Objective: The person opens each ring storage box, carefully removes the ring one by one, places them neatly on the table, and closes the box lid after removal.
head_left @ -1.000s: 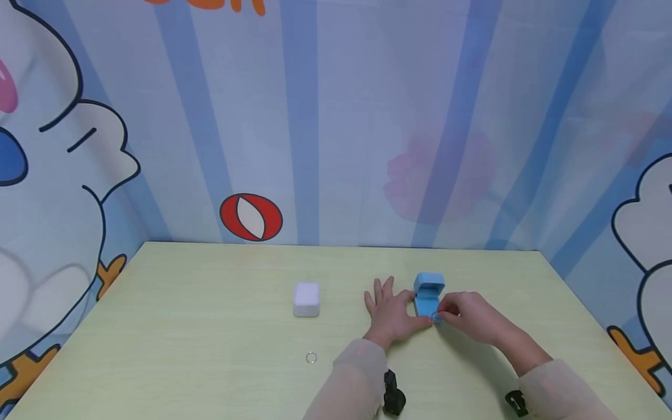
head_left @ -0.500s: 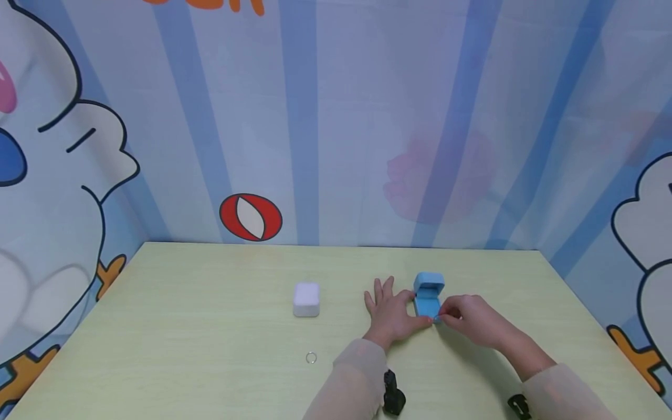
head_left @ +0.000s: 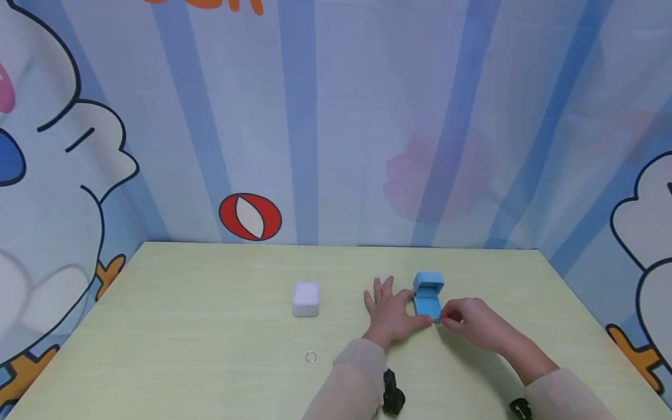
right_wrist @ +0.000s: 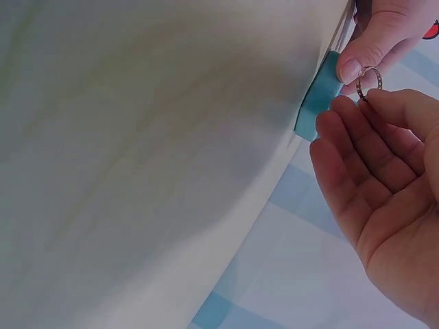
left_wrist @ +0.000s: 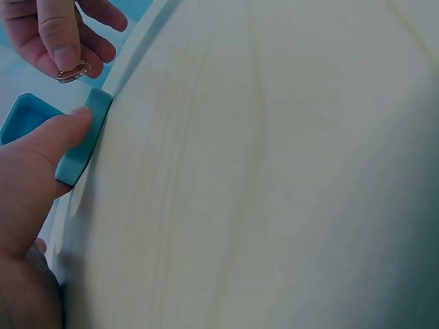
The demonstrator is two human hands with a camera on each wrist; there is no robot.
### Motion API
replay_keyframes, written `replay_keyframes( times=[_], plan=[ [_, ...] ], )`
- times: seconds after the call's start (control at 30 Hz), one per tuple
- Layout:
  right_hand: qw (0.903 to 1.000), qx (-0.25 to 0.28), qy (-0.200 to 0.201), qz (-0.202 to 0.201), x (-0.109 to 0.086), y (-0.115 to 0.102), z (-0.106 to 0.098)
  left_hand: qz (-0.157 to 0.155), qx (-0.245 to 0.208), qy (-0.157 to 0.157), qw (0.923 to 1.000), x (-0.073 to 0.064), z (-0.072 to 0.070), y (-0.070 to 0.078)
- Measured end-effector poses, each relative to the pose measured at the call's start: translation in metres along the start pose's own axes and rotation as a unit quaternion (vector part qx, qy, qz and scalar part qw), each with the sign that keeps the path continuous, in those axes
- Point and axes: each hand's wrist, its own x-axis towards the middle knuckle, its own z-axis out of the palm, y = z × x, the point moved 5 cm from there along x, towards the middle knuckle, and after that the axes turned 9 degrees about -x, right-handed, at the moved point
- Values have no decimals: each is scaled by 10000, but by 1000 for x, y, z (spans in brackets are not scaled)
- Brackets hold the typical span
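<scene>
A light blue ring box (head_left: 427, 305) stands with its lid raised at the right of the table. My left hand (head_left: 389, 318) steadies it from the left, thumb against the front edge and index finger near the back, other fingers spread. Between thumb and index finger, my right hand (head_left: 475, 322) pinches a ring (right_wrist: 359, 86) studded with small stones. The ring is just in front of the box, close to my left thumb; in the left wrist view it shows below the right fingertips (left_wrist: 65, 55). The box's slot is too small to make out.
A closed white-lilac box (head_left: 306, 299) sits left of the hands. Nearer the front lies a second ring (head_left: 311, 357) on the pale wooden table (head_left: 210, 326). A printed curtain (head_left: 346, 146) rises behind the far table edge.
My right hand has shifted slightly rightward and toward me with the ring, which shows less of its round opening in the head view. My left hand and the ring box have stayed put.
</scene>
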Motion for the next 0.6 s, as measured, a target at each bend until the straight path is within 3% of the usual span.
replay_keyframes(
  times=[0.6],
  plan=[
    [9992,-34,-236,-308,-4,-2,3,-68,-35,-96,9999,-1,-1,1]
  ],
)
